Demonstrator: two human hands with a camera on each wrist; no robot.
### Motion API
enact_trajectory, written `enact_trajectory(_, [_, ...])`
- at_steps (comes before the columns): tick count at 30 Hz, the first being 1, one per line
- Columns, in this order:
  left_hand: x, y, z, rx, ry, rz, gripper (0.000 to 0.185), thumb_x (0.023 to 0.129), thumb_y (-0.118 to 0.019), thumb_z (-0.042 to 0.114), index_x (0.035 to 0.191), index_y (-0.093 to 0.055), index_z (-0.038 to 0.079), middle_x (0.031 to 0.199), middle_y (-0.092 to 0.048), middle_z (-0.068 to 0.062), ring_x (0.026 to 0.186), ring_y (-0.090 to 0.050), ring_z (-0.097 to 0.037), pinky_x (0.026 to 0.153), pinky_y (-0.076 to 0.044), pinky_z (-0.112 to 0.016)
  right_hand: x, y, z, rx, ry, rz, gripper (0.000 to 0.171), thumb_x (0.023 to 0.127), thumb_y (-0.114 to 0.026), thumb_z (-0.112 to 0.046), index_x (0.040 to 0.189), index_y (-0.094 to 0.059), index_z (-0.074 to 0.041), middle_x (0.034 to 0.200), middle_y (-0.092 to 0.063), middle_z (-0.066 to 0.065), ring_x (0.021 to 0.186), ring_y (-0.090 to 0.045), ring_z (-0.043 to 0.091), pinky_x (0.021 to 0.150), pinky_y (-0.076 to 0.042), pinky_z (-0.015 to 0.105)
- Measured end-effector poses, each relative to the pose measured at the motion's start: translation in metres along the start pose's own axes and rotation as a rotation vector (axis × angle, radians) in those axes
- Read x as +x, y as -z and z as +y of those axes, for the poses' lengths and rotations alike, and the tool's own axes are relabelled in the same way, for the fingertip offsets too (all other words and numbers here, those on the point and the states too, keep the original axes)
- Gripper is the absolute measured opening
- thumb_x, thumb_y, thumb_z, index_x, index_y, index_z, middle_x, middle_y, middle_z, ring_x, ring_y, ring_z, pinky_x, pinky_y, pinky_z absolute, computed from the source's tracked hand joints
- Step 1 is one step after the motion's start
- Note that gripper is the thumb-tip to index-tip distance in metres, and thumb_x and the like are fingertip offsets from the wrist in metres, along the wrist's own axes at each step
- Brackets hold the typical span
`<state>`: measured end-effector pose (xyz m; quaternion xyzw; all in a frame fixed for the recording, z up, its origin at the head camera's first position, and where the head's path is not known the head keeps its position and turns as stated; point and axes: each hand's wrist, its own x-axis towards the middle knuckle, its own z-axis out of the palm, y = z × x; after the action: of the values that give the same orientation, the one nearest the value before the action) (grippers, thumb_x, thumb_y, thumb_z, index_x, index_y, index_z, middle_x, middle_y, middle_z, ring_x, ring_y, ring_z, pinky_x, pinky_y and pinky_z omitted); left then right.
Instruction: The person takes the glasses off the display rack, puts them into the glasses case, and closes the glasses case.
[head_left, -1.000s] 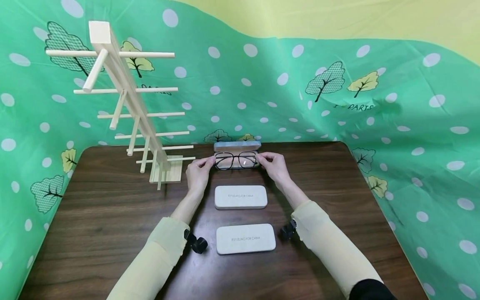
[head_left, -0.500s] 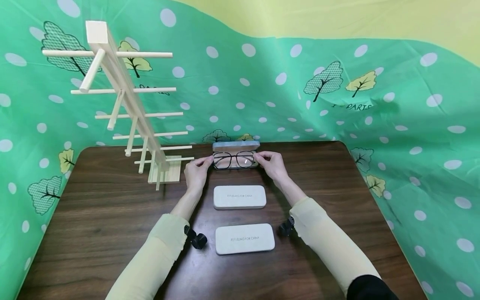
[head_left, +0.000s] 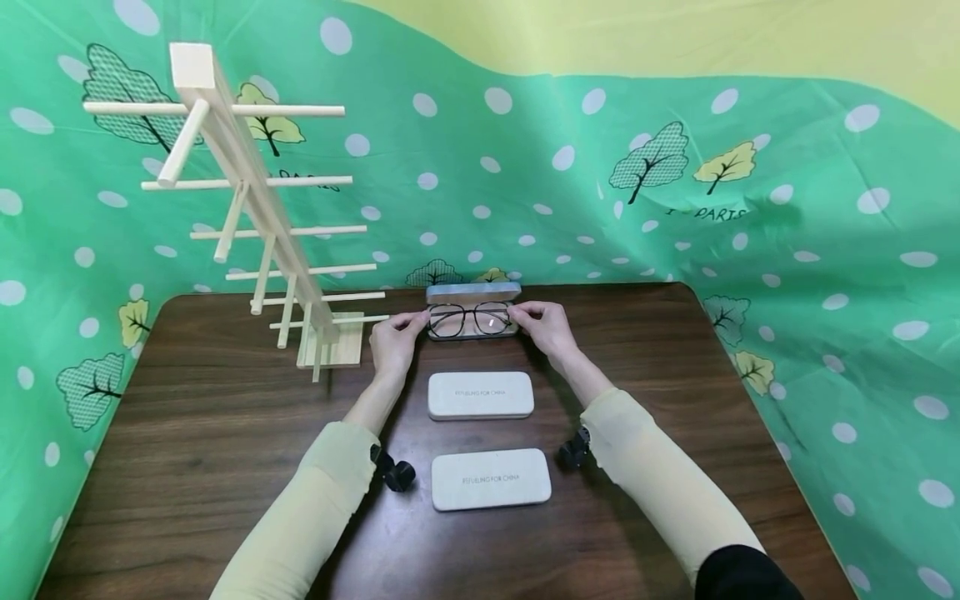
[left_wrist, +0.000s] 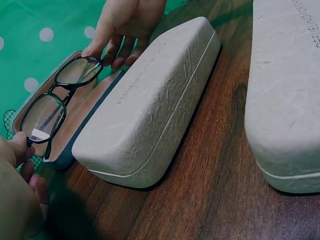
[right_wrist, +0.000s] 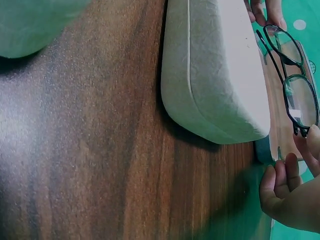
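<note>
Black-framed eyeglasses [head_left: 467,318] are held level over an opened glasses case [head_left: 474,292] at the back of the table. My left hand [head_left: 394,343] pinches the frame's left end between thumb and finger. At the other end my right hand [head_left: 550,335] does the same. In the left wrist view the eyeglasses [left_wrist: 59,91] have their temples folded behind the lenses, and a small white label shows on one lens. The case's tan lining [right_wrist: 275,95] appears under them in the right wrist view.
Two closed white glasses cases, a farther one [head_left: 481,394] and a nearer one [head_left: 491,479], lie in a column between my forearms. A tall wooden rack [head_left: 258,200] with several pegs stands at the back left, its base close to my left hand. Green printed cloth hangs behind the table.
The view shifts slightly. Both hands keep their pinch on the eyeglasses, which stay over the opened case with almost no movement.
</note>
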<state>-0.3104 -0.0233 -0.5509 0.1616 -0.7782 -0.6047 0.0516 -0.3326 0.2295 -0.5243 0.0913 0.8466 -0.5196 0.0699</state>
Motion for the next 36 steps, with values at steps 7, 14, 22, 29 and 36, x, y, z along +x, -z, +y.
enact_trajectory(7, [0.001, -0.004, -0.001, -0.038, 0.001, 0.025, 0.022, 0.091, -0.079, 0.031, 0.1, -0.083, 0.012, 0.11, -0.08, -0.01, 0.113, -0.071, -0.025, 0.102, -0.05, -0.04, 0.002, -0.001, 0.0, -0.008, -0.014, -0.002, 0.029, 0.101, -0.068, -0.026, 0.117, -0.076, -0.003, 0.122, -0.073, 0.014, 0.104, -0.065, 0.018, 0.094, -0.058, 0.035])
enact_trajectory(14, [0.001, -0.006, 0.001, -0.013, -0.008, 0.031, 0.022, 0.091, -0.079, 0.03, 0.101, -0.083, 0.011, 0.111, -0.079, -0.01, 0.115, -0.07, -0.026, 0.105, -0.05, -0.041, 0.004, 0.0, 0.003, 0.002, -0.011, -0.006, 0.028, 0.1, -0.068, -0.024, 0.117, -0.076, -0.002, 0.123, -0.073, 0.016, 0.1, -0.064, 0.014, 0.099, -0.057, 0.043])
enact_trajectory(22, [0.002, -0.008, 0.001, 0.029, -0.014, 0.033, 0.022, 0.092, -0.078, 0.03, 0.102, -0.083, 0.011, 0.112, -0.079, -0.011, 0.116, -0.07, -0.028, 0.105, -0.051, -0.041, 0.008, -0.001, 0.005, -0.006, -0.003, 0.003, 0.029, 0.1, -0.069, -0.025, 0.116, -0.077, -0.003, 0.117, -0.074, 0.015, 0.095, -0.063, 0.012, 0.096, -0.059, 0.042])
enact_trajectory(29, [0.004, -0.011, -0.002, 0.055, -0.008, 0.046, 0.023, 0.092, -0.078, 0.033, 0.101, -0.084, 0.013, 0.113, -0.079, -0.009, 0.115, -0.07, -0.027, 0.104, -0.051, -0.042, 0.009, 0.0, 0.004, -0.016, -0.018, -0.014, 0.028, 0.101, -0.068, -0.025, 0.117, -0.076, -0.003, 0.12, -0.073, 0.016, 0.1, -0.063, 0.016, 0.095, -0.058, 0.04])
enact_trajectory(36, [0.005, -0.013, -0.002, 0.133, 0.008, 0.046, 0.025, 0.091, -0.077, 0.041, 0.102, -0.084, 0.02, 0.116, -0.079, -0.004, 0.117, -0.07, -0.027, 0.097, -0.053, -0.046, 0.011, 0.0, 0.006, -0.034, -0.037, -0.015, 0.028, 0.101, -0.067, -0.025, 0.118, -0.076, -0.004, 0.12, -0.072, 0.014, 0.104, -0.064, 0.017, 0.093, -0.059, 0.034])
